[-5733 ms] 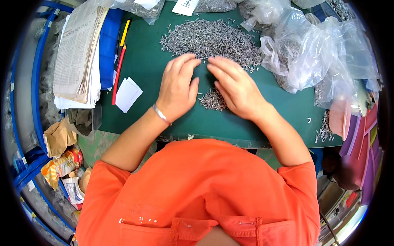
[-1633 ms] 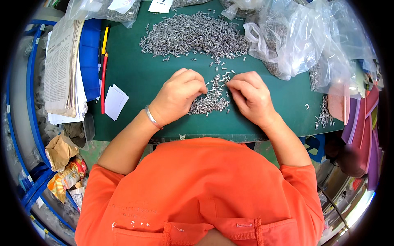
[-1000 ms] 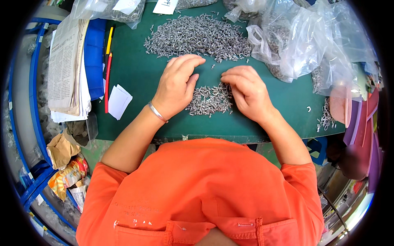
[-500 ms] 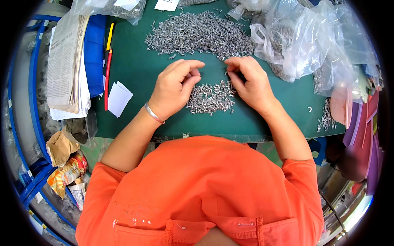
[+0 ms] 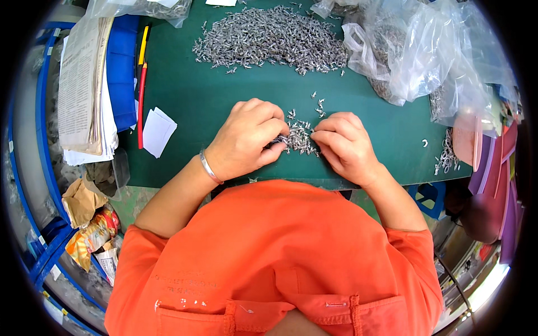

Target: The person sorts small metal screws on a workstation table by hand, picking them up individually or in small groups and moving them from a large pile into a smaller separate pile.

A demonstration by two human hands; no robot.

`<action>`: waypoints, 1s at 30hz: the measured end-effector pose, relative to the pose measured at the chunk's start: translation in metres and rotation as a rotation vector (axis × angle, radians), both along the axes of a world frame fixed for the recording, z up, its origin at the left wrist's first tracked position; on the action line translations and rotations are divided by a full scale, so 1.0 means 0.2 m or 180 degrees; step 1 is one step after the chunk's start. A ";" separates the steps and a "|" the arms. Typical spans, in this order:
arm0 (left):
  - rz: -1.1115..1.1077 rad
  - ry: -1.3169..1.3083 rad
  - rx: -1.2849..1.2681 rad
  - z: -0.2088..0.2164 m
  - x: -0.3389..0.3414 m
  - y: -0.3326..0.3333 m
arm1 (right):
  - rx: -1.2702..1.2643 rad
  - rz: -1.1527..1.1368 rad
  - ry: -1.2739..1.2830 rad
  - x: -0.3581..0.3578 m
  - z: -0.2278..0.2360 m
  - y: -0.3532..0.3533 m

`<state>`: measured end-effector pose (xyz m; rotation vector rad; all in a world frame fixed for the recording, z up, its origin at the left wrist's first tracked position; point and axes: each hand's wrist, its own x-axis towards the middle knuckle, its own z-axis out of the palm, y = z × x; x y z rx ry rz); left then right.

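A small pile of silvery metal parts [image 5: 301,139] lies on the green tabletop near its front edge, between my two hands. My left hand [image 5: 250,134], with a bangle at the wrist, curls around the pile's left side, and some of the small parts show between its fingers and thumb. My right hand [image 5: 346,144] is at the pile's right edge with its fingers bent and pressed together at the tips; what they hold, if anything, is hidden. A few loose metal parts [image 5: 320,108] lie just beyond the pile. Farther back spreads a much larger heap of similar parts [image 5: 272,39].
Clear plastic bags [image 5: 423,53] of metal pieces fill the back right. On the left are stacked papers [image 5: 84,89], a blue bin [image 5: 122,73], a red pencil [image 5: 142,106], a yellow pencil [image 5: 144,45] and white paper slips [image 5: 158,131]. Metal rings [image 5: 446,154] lie at the right edge.
Both hands have come down toward the table's front edge. The small pile is squeezed narrower between them, leaving a few parts behind it. My left fingers have closed around some parts.
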<state>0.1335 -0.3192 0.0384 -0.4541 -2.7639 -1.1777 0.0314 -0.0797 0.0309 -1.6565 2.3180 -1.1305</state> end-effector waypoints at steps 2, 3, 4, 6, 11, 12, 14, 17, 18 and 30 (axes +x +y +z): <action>-0.0066 0.0043 0.0030 -0.02 0.02 -0.02 | -0.0076 -0.0288 0.0031 0.00 0.00 0.03; 0.0018 0.0145 0.0068 -0.02 0.03 -0.03 | -0.0013 -0.0362 0.0177 0.00 0.01 0.05; 0.0102 0.0232 0.0102 -0.01 0.04 -0.05 | 0.0175 -0.0498 0.0201 0.01 0.03 0.05; 0.0338 0.0267 0.0023 0.02 0.05 -0.06 | 0.0548 -0.0766 0.0250 0.04 0.10 0.05; 0.0635 -0.0246 -0.0516 0.09 0.11 -0.09 | 0.0438 -0.0455 -0.0116 0.10 0.03 0.07; 0.0646 -0.0419 -0.0594 0.10 0.12 -0.08 | 0.0372 -0.0413 -0.0135 0.11 0.01 0.05; 0.0644 -0.0348 -0.0402 0.10 0.11 -0.03 | 0.0232 -0.0302 -0.0158 0.13 -0.01 -0.02; 0.0522 0.0049 -0.0233 0.04 0.06 0.05 | 0.0244 -0.0152 0.0095 0.14 0.01 -0.11; 0.0581 0.0096 -0.0178 0.04 0.05 0.06 | 0.0214 -0.0163 0.0063 0.12 0.00 -0.13; 0.0684 -0.0082 0.0106 0.06 0.16 -0.05 | 0.0396 -0.0026 0.0378 0.08 0.07 -0.13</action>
